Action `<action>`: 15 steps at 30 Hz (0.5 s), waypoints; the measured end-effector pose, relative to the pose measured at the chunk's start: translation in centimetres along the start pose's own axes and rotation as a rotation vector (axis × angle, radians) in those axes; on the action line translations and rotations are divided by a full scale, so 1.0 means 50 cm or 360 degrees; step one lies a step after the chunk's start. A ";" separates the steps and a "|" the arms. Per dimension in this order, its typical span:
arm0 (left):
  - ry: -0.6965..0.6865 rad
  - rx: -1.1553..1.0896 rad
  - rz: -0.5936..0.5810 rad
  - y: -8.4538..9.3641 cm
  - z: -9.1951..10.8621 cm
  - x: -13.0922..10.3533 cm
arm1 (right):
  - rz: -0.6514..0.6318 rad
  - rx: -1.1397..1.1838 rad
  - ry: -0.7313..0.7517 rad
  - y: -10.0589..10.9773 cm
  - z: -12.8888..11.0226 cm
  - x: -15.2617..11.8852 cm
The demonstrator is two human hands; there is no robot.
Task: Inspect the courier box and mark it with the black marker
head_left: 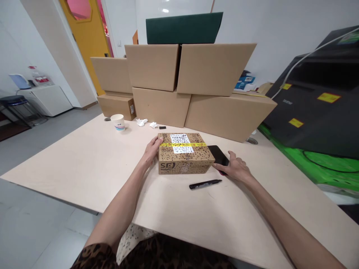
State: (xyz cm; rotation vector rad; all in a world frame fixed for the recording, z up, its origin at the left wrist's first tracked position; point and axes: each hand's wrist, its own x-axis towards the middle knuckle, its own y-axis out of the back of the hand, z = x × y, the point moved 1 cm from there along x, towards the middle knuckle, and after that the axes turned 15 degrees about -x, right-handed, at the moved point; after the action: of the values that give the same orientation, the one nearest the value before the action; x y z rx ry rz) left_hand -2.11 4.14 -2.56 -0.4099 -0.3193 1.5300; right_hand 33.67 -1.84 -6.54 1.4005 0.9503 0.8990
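A small cardboard parcel box (183, 167) stands on the table, covered in black speckled marks, with a white label and yellow tape across its top. My left hand (153, 148) grips its left side, fingers bent round the far left corner. To the right of the box lies a black smartphone (217, 154), partly hidden behind the box's right end. My right hand (235, 167) is closed on the phone's right side, its thumb reaching close to the box's near right corner. In front of the box a black marker pen (205, 184) lies on the tabletop.
Large cardboard boxes (161, 106) are stacked at the back, topped by a dark green box (183, 29). Toward the back left are a paper cup (117, 122), crumpled tissues (141, 122) and a small black piece (162, 127). A black machine (308, 108) stands at the right.
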 end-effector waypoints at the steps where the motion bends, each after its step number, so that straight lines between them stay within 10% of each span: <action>1: 0.0003 0.0005 0.0016 0.001 0.000 0.001 | -0.0009 0.0085 -0.0020 -0.002 0.006 0.007; 9: -0.0243 0.0250 0.0306 0.020 0.020 0.009 | -0.0009 0.1373 -0.0124 -0.007 0.039 0.014; 15: -0.1142 0.0279 0.0426 0.003 0.047 -0.075 | 0.0500 0.1799 -0.0170 0.022 0.029 -0.004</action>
State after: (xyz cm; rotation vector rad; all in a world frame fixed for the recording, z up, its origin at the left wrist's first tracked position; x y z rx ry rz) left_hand -3.40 0.53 -0.34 0.2653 -0.6996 1.9195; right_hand 34.98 -2.56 -5.51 2.5757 1.2383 0.4608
